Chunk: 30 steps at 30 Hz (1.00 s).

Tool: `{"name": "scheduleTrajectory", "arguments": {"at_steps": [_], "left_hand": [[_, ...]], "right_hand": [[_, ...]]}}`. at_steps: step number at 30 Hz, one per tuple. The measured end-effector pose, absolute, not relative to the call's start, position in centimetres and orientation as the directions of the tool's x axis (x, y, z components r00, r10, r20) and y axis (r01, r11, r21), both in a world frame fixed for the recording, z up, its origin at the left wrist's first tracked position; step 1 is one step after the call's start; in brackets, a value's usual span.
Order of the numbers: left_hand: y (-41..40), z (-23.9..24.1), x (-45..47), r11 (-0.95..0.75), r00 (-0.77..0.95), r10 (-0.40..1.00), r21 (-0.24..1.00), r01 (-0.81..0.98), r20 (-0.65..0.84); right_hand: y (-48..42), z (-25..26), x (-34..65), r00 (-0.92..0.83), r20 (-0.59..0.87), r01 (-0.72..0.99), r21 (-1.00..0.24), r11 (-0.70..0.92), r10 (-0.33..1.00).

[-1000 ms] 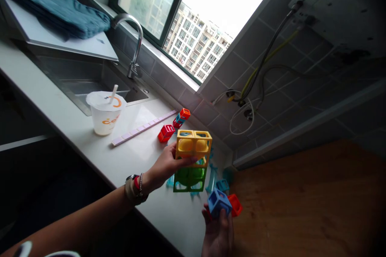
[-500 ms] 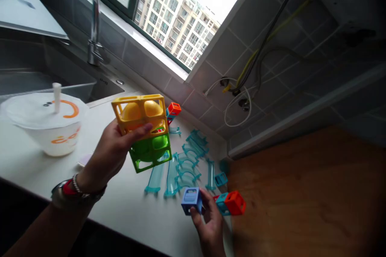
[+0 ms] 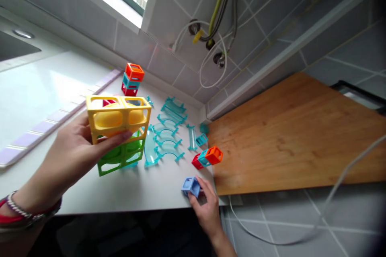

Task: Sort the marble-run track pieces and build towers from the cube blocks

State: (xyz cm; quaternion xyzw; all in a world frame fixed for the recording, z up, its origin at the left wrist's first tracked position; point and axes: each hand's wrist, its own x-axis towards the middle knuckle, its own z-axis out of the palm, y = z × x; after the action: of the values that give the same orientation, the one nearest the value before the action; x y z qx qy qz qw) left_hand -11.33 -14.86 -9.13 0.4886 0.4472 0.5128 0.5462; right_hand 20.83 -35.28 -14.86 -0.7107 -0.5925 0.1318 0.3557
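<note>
My left hand is closed on a joined pair of hollow toy blocks, a yellow one above a green one, raised over the counter. Each has rounded shapes inside. My right hand grips a small blue cube block between thumb and fingers by the counter's front right corner; whether it touches the counter I cannot tell. Just beyond stands a stack of red, teal and orange cubes. Several clear teal track pieces lie between my hands, partly hidden by the green block.
Another stack of orange, teal and red cubes stands near the wall. A strip with lilac sections lies on the left. A wooden board borders the counter on the right. Cables hang from the tiled wall.
My view has swung right and down, so the faucet and lidded bucket are out of sight. Both hands still hold their blocks; the yellow and green pair appears farther left and nearer.
</note>
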Motion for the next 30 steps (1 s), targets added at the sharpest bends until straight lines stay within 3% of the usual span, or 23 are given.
{"name": "scheduleTrajectory", "arguments": {"at_steps": [4,10,14,17,21,27,30], "left_hand": [[-15.5,-9.0,-10.5,0.017,0.112,0.994,0.99,-0.14,-0.001],[-16.4,-8.3,-10.2,0.008,0.104,0.995,0.988,-0.156,0.008],[-16.6,-8.6,-10.1,-0.011,0.109,0.994,0.985,-0.174,0.03],[-16.6,-9.2,-9.9,0.033,0.15,0.989,0.974,-0.224,0.001],[-16.5,-9.5,-9.7,0.108,0.216,0.975,0.944,-0.311,-0.04],[-16.6,-9.9,-9.1,0.235,0.411,0.908,0.908,-0.346,-0.079],[-17.1,-10.5,-8.0,0.311,0.539,0.836,0.895,-0.319,-0.098]], "right_hand": [[-35.5,-15.6,22.2,0.323,0.221,0.734,-0.672,-0.097,0.92],[-33.5,-17.8,22.4,0.496,0.27,0.569,-0.819,-0.074,0.826],[-32.0,-18.1,22.9,0.507,0.426,0.728,-0.677,-0.107,0.75],[-31.4,-17.9,23.0,0.428,0.477,0.822,-0.558,-0.111,0.768],[-32.0,-17.4,21.8,0.342,0.516,0.856,-0.517,-0.033,0.786],[-33.2,-14.8,17.9,0.128,0.462,0.701,-0.668,0.25,0.878],[-31.1,-13.1,15.7,0.187,0.268,0.455,-0.876,0.158,0.945]]}}
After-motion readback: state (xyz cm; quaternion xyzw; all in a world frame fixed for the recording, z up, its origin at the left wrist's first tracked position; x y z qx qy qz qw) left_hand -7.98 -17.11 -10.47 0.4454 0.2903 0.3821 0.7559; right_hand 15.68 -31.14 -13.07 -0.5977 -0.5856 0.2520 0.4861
